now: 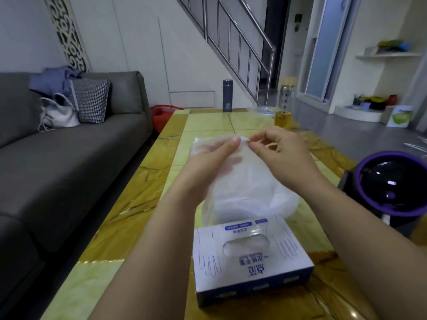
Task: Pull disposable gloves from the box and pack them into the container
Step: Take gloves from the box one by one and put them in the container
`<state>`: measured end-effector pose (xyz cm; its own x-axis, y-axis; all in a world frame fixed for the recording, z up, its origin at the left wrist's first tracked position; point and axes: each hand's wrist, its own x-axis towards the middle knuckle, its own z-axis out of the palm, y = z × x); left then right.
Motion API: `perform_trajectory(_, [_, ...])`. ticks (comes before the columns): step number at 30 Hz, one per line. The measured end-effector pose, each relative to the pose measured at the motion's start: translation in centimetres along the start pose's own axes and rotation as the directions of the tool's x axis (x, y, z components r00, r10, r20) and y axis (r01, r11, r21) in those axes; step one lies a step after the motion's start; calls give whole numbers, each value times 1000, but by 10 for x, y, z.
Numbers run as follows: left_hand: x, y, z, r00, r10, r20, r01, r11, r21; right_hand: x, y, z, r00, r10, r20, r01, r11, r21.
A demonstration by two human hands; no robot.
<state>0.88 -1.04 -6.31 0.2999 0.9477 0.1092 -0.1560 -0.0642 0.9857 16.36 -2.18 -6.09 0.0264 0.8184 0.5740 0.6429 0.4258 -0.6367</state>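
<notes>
A white and blue glove box (pixel 251 262) lies on the table (pixel 129 195) in front of me, clear gloves showing in its oval slot. Beyond it I hold up a clear plastic bag (pixel 245 188) with crumpled gloves at its bottom. My left hand (pixel 212 158) grips the bag's top edge, fingers behind the film. My right hand (pixel 277 148) pinches the same edge between thumb and forefinger, close to the left thumb.
A black bin with a purple rim (pixel 392 185) stands at the table's right edge. At the far end are a dark flask (pixel 227 95) and a glass bottle of yellow liquid (pixel 284 105). A grey sofa (pixel 69 146) runs along the left.
</notes>
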Motion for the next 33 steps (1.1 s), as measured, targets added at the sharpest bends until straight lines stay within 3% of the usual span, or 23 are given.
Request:
perform_trajectory(3, [23,-6,6,1000,0,10,1,998,-56,12,16,2,997,75,16,-75,997,32])
perform_trajectory(5, [35,-10,7,999,31,-11,-33,982,-185,22,32,1,970,244,-2,-241,959,151])
perform_trajectory(8, [46,-14,7,998,51,-46,-64,931,-359,28,48,0,862,461,211,-507,784,357])
perform_trajectory(10, [50,-15,6,998,45,-49,-62,892,-447,27,54,0,805,466,368,-594,639,488])
perform_trajectory(12, [52,-15,5,997,39,-60,-65,857,-511,28,55,-1,815,423,395,-579,585,568])
perform_trajectory(14, [51,-15,4,998,26,-63,-55,841,-538,29,53,-2,868,391,307,-493,600,630])
perform_trajectory(17, [48,-17,-2,1000,-15,-26,0,857,-516,29,49,-5,944,278,181,-329,722,609])
perform_trajectory(20, [47,-19,-14,996,-64,-57,32,893,-449,25,47,-12,949,210,234,-294,855,427])
perform_trajectory(23, [51,-18,-30,956,-78,-281,-43,915,-402,31,56,-15,888,312,337,-367,924,112])
perform_trajectory(26, [51,-19,-42,825,-26,-565,-84,982,-168,40,65,-12,782,458,423,-420,888,-185])
perform_trajectory(28, [51,-23,-45,769,146,-622,-41,983,179,44,67,-10,740,506,444,-410,862,-298])
perform_trajectory(29, [52,-24,-44,772,266,-577,-36,925,378,45,67,-9,726,518,451,-397,852,-341])
perform_trajectory(31, [53,-27,-39,828,438,-349,-101,730,676,47,67,-7,710,526,468,-372,844,-385])
perform_trajectory(33, [52,-28,-30,917,387,-99,-138,539,831,47,63,-7,731,487,478,-322,864,-387])
